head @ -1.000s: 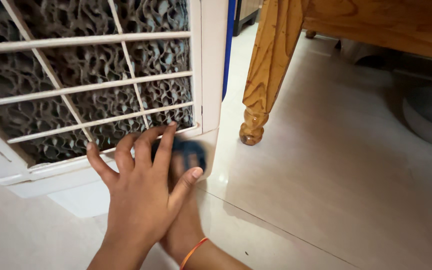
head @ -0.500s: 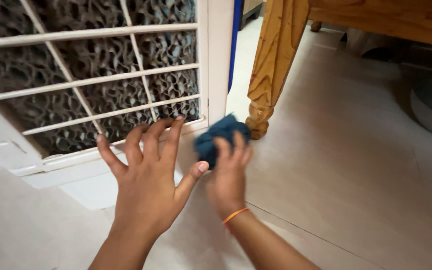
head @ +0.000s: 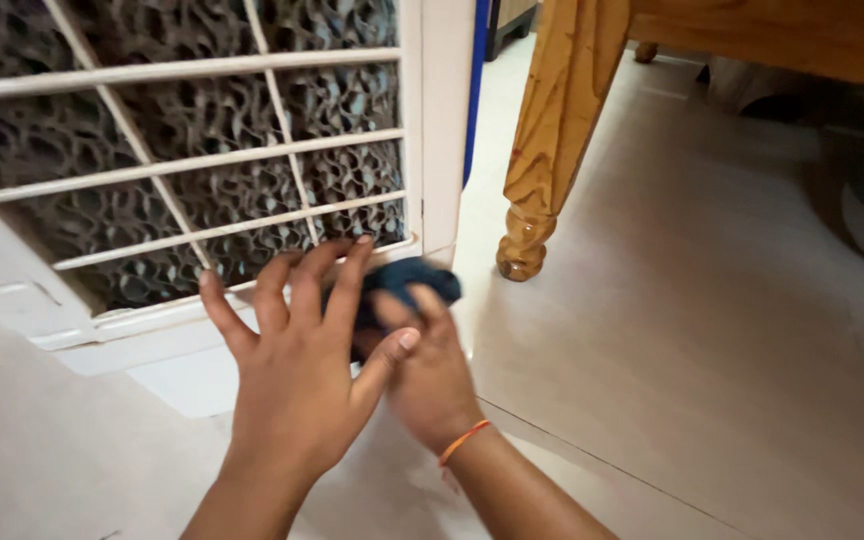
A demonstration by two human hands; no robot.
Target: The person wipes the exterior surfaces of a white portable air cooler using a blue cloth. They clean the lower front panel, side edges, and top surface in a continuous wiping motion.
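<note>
The left hand (head: 297, 385) lies spread flat, holding nothing, against the white cooler grille (head: 202, 160). At its three o'clock, the right hand (head: 432, 375) grips a dark blue cloth (head: 417, 280) pressed to the grille's lower corner. Hard rubbing could probably bend the thin slats or snag the honeycomb pad (head: 342, 100).

Soft daylight, perhaps slight motion blur

Bare floor (head: 712, 330) lay open to the right. The cooler (head: 202, 180) blocked ahead, and the wooden leg (head: 552, 150) stood close beside it.
</note>
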